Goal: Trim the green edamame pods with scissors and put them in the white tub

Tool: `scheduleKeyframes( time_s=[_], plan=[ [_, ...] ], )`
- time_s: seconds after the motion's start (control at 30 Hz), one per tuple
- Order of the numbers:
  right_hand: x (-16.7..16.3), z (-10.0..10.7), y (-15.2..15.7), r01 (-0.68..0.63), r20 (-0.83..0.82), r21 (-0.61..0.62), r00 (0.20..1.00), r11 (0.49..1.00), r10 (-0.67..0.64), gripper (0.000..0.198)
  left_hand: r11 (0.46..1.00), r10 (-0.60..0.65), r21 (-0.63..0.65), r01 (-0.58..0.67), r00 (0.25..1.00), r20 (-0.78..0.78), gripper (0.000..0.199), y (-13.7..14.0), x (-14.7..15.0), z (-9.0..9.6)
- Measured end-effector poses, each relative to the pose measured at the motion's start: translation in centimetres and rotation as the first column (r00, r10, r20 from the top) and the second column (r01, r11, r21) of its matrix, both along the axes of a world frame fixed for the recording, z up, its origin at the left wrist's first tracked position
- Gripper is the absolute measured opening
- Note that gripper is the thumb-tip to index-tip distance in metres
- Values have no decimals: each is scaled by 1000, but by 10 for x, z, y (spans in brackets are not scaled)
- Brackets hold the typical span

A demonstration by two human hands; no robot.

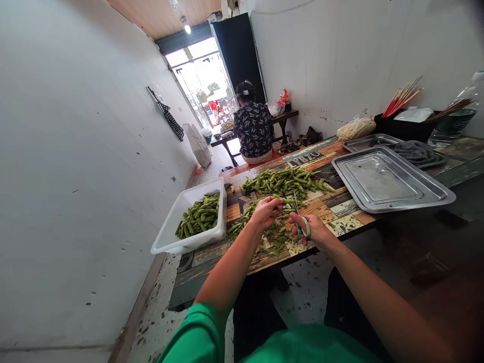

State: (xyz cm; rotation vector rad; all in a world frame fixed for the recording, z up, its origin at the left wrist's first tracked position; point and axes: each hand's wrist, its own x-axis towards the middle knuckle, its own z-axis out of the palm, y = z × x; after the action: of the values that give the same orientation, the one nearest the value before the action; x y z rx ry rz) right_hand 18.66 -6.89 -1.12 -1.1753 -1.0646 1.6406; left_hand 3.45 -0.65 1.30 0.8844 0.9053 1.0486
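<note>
Before the pod pile [287,180], our left hand [267,210] pinches one pod [289,201] — our right hand [310,229] grips scissors [307,230]. Just beyond the pile, we read lettering [303,160], roughly "LYBZU".

Leftward from the left hand [266,210], skims over loose pods [239,227] and runs straight into the wall of the white tub [223,217]; gets in only from above, over the rim. Straight ahead, hits the broad heap of green pods [287,179] at table level, passes freely over the top. Between the hands, blocked by the scissors [306,225]. Out from the right hand [316,229], finds bare tabletop [319,205] up to the raised edge of the metal tray [378,176]; further back, meets the black box [410,128] and bottle [449,123].
</note>
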Motion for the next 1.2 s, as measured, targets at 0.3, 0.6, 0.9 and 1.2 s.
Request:
scheduleKeyframes(
  time_s=[0.3,0.6,0.9,1.2],
  plan=[
    [-4,-8,3,46,59,66,997,997,-50,42,999,30,17,-29,995,-96,30,-13,-2,7],
    [14,-9,3,73,-100,-19,992,997,-74,40,433,854,818,-379,-119,-507,31,-15,-135,71],
    [7,-17,7,77,-39,-26,996,997,-78,38,813,500,446,374,-57,-864,23,26,-35,13],
    [5,-13,2,50,6,-6,999,999,-50,38,867,419,426,258,83,-904,13,49,-10,-25]
  ],
)
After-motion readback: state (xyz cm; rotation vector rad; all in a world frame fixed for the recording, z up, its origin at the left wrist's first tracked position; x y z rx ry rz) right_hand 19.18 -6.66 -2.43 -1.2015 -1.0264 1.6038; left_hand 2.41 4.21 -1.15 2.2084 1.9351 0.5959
